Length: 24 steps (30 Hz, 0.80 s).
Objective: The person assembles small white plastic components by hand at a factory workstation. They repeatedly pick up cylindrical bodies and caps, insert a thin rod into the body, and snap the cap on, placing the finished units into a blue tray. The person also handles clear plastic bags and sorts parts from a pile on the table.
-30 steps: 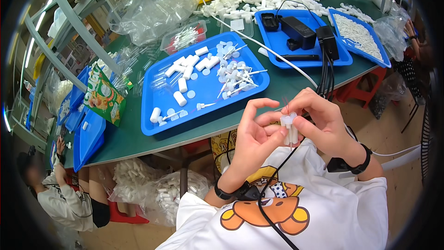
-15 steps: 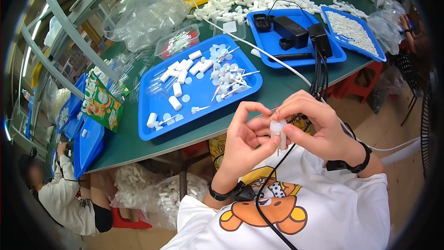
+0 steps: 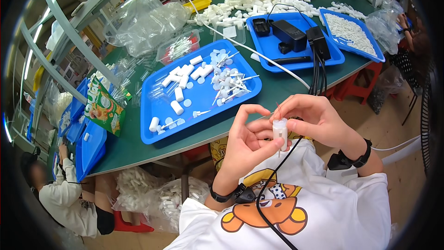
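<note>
The person wears a white short-sleeved T-shirt with a cartoon bear print on the chest, drawn in orange and yellow with dark outlines and a small dotted patch near the top. The forearms are bare below the sleeves. On the left wrist sits a thin black band with a small black box-shaped unit fixed to it. The right wrist carries a similar black band with a larger black block on it. A thin black cable runs down across the front of the shirt, over the print. The left hand and right hand are bare, without gloves or rings that can be made out.
</note>
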Each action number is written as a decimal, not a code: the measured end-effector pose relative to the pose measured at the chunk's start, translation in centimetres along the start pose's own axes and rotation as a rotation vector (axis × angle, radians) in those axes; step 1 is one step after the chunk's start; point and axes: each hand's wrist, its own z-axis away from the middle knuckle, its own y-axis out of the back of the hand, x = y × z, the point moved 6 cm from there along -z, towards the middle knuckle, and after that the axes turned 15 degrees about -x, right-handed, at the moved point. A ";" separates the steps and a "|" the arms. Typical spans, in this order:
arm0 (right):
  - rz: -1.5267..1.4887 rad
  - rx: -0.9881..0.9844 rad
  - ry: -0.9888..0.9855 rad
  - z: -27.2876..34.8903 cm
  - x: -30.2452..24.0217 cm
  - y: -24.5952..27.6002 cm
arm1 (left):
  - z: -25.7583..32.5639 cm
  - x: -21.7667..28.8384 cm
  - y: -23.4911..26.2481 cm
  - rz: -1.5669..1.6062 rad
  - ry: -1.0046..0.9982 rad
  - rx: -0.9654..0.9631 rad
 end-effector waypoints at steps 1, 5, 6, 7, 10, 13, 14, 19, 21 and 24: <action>0.001 -0.002 -0.001 0.0 0.0 0.2 | 0.0 0.0 0.1 -0.025 -0.001 0.027; -0.024 -0.014 -0.022 0.1 0.1 0.5 | -0.1 -0.3 0.4 -0.099 -0.031 0.065; -0.040 -0.016 -0.032 0.0 0.1 0.6 | -0.1 -0.4 0.5 -0.110 -0.042 0.057; -0.024 0.003 0.000 0.0 0.0 0.6 | 0.0 -0.2 0.5 -0.132 -0.048 0.069; 0.036 0.026 0.046 -0.1 0.1 0.6 | 0.0 0.3 0.5 -0.185 -0.064 0.092; 0.112 -0.042 -0.022 -0.3 0.3 0.3 | 0.1 0.5 0.9 -0.220 -0.059 0.097; 0.130 -0.043 -0.026 -0.3 0.3 0.2 | 0.2 0.5 1.0 -0.236 -0.048 0.101; 0.099 -0.008 -0.034 -0.6 0.8 -0.1 | 0.5 0.1 1.3 -0.228 -0.040 0.136; 0.056 0.029 -0.037 -0.6 1.0 -0.2 | 0.6 0.0 1.6 -0.264 -0.044 0.137; 0.029 0.085 -0.044 -0.7 1.4 -0.4 | 0.5 0.0 1.5 -0.274 -0.077 0.130</action>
